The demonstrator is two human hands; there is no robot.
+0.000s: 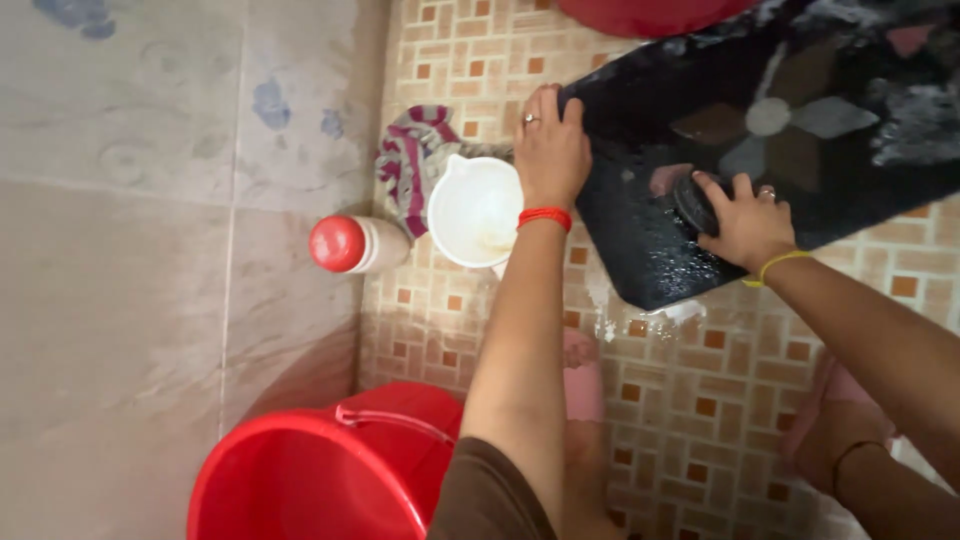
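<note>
A wet dark mat [800,130] with a flower pattern and soap suds lies on the tiled floor. My left hand [550,150], with a ring and a red wrist thread, grips the mat's near-left edge. My right hand [745,225], with a yellow wrist thread, presses a dark round scrubber [695,200] onto the mat's wet surface.
A white jug [475,210] stands by a striped cloth [412,160]. A white bottle with a red cap [345,245] sits by the wall. A red bucket [330,470] is at the bottom, another red tub [640,15] at the top. My feet in pink slippers [582,375] rest below.
</note>
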